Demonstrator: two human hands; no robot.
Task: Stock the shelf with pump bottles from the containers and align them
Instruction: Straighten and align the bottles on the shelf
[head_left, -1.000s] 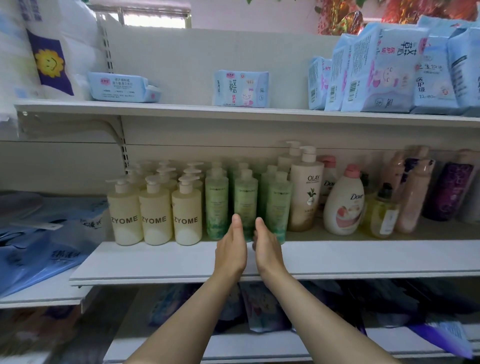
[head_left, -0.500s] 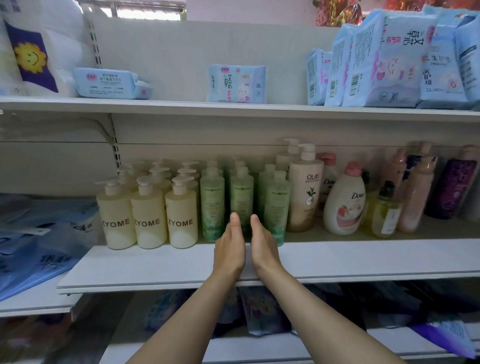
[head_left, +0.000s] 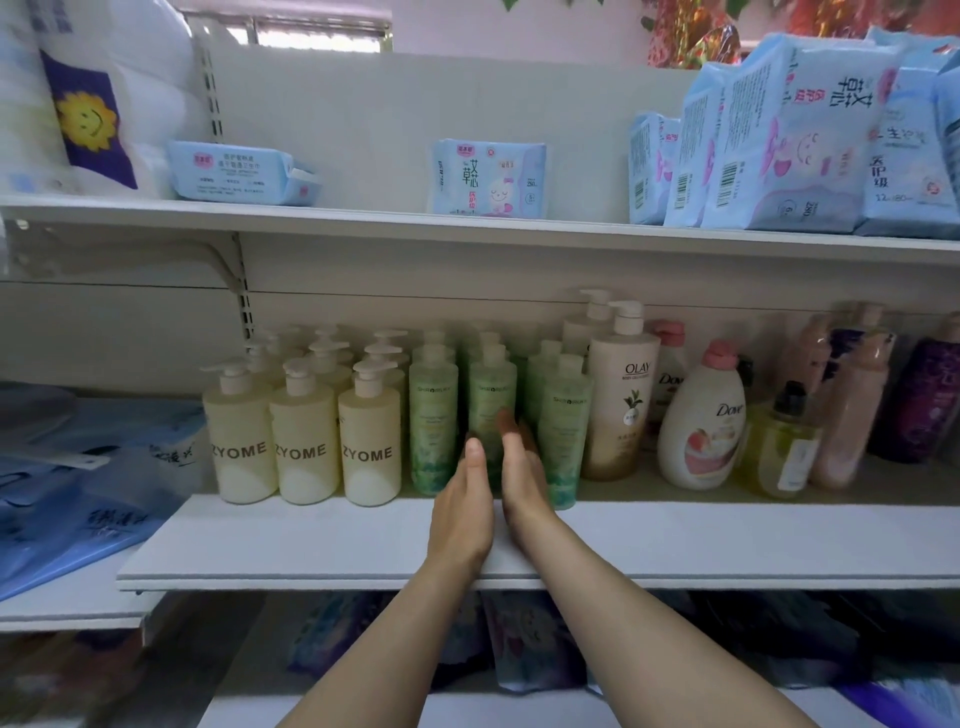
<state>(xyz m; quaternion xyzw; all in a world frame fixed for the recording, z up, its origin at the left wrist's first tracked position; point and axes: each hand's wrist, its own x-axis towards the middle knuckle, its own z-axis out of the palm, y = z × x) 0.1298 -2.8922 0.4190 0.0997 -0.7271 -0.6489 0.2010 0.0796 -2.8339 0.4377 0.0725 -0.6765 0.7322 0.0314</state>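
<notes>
On the middle shelf (head_left: 311, 540) stand rows of cream ZYOME pump bottles (head_left: 304, 441) at the left and green pump bottles (head_left: 434, 415) beside them. My left hand (head_left: 462, 504) and my right hand (head_left: 522, 478) reach side by side over the shelf's front, fingers straight. Their fingertips touch the front middle green bottle (head_left: 492, 395). The front right green bottle (head_left: 563, 415) stands a little further forward than the other two. Neither hand holds anything.
Right of the green bottles stand an OLAY bottle (head_left: 621, 395), a Dove bottle (head_left: 701, 421) and several pink and purple bottles. The upper shelf (head_left: 363, 215) carries blue packs. Blue bags (head_left: 67, 499) lie at the left. More goods lie on the dark lower shelf.
Both hands have slid forward over the shelf, from the front edge up to the middle green bottle. The camera view has shifted slightly.
</notes>
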